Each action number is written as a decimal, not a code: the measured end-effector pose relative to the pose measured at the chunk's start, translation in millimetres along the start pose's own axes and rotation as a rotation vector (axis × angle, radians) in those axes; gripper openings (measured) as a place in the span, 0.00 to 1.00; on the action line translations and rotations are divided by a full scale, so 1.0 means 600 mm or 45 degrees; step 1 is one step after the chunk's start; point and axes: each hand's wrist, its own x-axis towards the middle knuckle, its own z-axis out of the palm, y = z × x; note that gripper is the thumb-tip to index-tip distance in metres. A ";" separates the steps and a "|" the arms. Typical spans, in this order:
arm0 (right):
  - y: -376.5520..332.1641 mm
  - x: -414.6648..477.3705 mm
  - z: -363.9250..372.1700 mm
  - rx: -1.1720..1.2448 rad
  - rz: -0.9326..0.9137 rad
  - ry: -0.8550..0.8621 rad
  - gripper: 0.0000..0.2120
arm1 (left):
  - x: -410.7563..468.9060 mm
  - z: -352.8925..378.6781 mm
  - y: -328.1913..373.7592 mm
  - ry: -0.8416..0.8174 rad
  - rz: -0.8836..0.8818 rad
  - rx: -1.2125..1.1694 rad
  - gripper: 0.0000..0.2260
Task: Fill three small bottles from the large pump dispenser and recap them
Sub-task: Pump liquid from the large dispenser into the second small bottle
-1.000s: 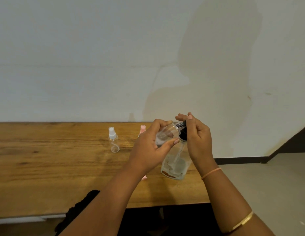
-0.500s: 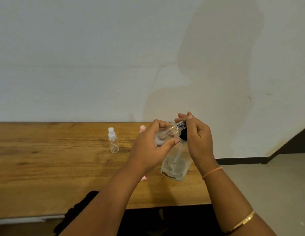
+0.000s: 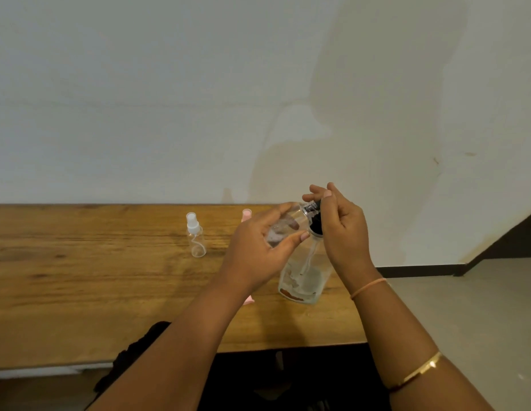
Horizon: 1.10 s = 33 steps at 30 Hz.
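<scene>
— Wooden table (image 3: 80, 277), grainy planks, set against a pale, blotched wall (image 3: 139, 99). What's leftmost?
— One small clear bottle (image 3: 196, 241), white sprayer on, standing alone. Next, a pink cap (image 3: 246, 214) peeks from behind the left hand (image 3: 255, 250).
— Which grips?
— A tilted clear bottle (image 3: 283, 225), its mouth at the black pump (image 3: 316, 223) of the large dispenser (image 3: 302, 280). The right hand (image 3: 344, 232) curls over that pump.

Small bottle (image 3: 283, 226) tilted, dispenser (image 3: 302, 281) upright (both clear)

One large clear plastic pump dispenser (image 3: 301, 281), black-headed. Left of it, two small clear plastic bottles: white-capped bottle (image 3: 196, 237), tilted bottle (image 3: 296, 215). Two half-hidden pink pieces (image 3: 246, 214).
</scene>
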 end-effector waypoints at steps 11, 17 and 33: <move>-0.025 -0.009 -0.009 0.077 0.003 -0.004 0.15 | -0.001 -0.003 0.010 -0.009 0.050 -0.025 0.21; -0.017 -0.009 -0.007 0.089 0.015 -0.034 0.15 | -0.003 0.005 -0.002 -0.018 -0.012 -0.054 0.21; -0.029 -0.008 -0.010 0.095 0.008 -0.077 0.14 | 0.000 0.003 -0.002 -0.021 -0.044 -0.032 0.23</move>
